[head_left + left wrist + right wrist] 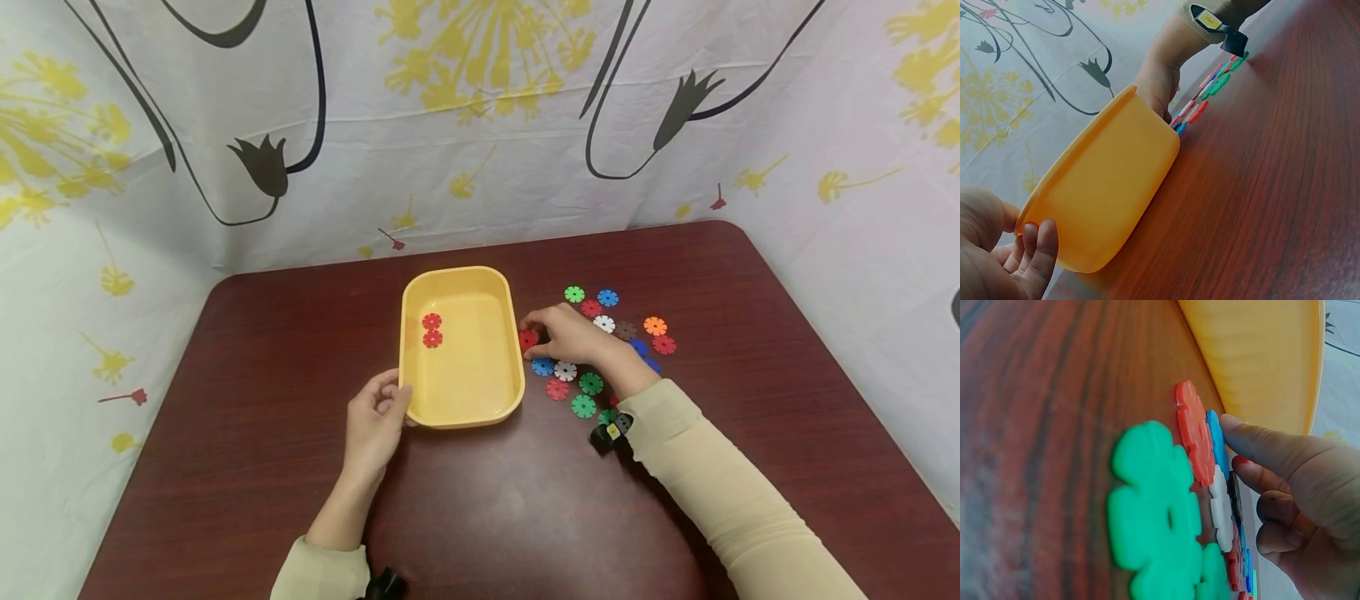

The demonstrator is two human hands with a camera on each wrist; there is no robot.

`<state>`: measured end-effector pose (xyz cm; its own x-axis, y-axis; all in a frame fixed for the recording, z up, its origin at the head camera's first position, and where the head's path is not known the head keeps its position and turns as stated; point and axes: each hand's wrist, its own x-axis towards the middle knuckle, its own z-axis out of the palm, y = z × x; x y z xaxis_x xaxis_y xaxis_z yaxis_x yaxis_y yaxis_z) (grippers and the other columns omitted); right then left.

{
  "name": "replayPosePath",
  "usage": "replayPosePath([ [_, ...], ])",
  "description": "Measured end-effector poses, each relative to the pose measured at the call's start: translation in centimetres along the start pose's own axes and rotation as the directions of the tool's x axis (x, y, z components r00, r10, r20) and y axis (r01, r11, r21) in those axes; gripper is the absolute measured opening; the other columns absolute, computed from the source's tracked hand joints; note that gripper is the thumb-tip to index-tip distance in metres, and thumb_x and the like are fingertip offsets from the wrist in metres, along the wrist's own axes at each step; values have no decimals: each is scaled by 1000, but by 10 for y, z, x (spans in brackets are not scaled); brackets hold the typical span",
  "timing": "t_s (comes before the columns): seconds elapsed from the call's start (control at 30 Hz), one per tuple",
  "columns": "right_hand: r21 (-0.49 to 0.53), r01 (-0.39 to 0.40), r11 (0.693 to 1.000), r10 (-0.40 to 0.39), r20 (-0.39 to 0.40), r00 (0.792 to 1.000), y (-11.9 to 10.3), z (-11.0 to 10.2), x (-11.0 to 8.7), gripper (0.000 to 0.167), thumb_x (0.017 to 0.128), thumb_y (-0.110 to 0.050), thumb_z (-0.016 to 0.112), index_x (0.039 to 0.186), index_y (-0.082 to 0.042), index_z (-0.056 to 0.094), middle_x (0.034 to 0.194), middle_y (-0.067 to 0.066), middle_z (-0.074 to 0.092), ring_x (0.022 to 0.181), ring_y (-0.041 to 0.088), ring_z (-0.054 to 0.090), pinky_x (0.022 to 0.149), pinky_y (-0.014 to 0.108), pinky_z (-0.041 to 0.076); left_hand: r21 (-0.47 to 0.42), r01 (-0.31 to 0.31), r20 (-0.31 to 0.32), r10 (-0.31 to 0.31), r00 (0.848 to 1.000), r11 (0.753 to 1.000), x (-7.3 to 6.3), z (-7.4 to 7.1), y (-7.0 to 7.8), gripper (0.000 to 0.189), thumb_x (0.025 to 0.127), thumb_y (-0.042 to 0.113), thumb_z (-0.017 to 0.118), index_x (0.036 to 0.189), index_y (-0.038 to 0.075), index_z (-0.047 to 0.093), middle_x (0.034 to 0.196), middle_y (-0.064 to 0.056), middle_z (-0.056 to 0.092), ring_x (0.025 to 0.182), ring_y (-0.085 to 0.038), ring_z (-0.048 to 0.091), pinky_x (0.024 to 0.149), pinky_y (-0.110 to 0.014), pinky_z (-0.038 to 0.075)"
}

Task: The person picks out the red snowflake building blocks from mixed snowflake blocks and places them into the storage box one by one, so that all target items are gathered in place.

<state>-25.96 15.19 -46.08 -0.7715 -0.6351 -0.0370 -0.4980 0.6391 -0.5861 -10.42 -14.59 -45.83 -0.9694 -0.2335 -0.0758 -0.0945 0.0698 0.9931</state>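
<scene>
A yellow plastic tray (465, 404) sits on the table, with two red notched discs (432, 330) lying inside it. My left hand (377, 417) grips the tray's near left corner, thumb at the rim and fingers against the outer wall. Just beyond the tray's right side, my right hand (567, 335) pinches a red notched disc (528, 340) between thumb and fingers; in the right wrist view only a sliver of it shows. Around that hand lie loose flower-shaped discs, among them a blue one (1217, 444), a white one (566, 371) and a green one (1157, 512).
Farther right on the dark red table (262, 375) are an orange disc (655, 326) and a red one (663, 345). Some discs are partly hidden under the right forearm. A patterned white cloth (480, 183) hangs behind the table's back edge.
</scene>
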Motion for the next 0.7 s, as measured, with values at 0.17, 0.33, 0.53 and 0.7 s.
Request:
replayPosePath([
  [0.17, -18, 1, 1000, -2, -14, 1000, 1, -1, 1, 32, 87, -25, 82, 110, -4, 73, 84, -1, 69, 71, 13, 59, 64, 29, 54, 2, -7, 3, 7, 1000, 1000, 0, 0, 0, 33, 98, 4, 63, 129, -8, 60, 86, -8, 56, 65, -11, 60, 56, -23, 59],
  [0.33, -25, 22, 999, -24, -77, 997, 3, -2, 2, 29, 88, -29, 82, 103, -5, 73, 77, -3, 65, 68, 13, 57, 63, 29, 53, 2, 2, 2, -2, 1000, 1000, 1, 0, -1, 33, 98, 4, 63, 129, -7, 60, 86, -8, 56, 65, -11, 60, 56, -23, 59],
  [0.53, 13, -16, 1000, 17, -132, 991, 2, -6, 1, 30, 89, -29, 81, 105, -5, 72, 79, -1, 65, 66, 15, 55, 62, 31, 52, 2, 6, 5, -6, 1000, 1000, 0, -1, 0, 34, 98, 4, 63, 130, -6, 60, 86, -9, 56, 64, -11, 60, 56, -23, 59],
  [0.7, 36, -55, 998, 60, -177, 982, 4, -9, 0, 33, 91, -30, 79, 111, -5, 70, 83, 2, 65, 60, 16, 53, 59, 31, 52, 6, 7, 5, -7, 1000, 1000, 0, 0, -1, 34, 98, 5, 63, 131, -5, 59, 87, -9, 56, 64, -12, 61, 56, -24, 59],
])
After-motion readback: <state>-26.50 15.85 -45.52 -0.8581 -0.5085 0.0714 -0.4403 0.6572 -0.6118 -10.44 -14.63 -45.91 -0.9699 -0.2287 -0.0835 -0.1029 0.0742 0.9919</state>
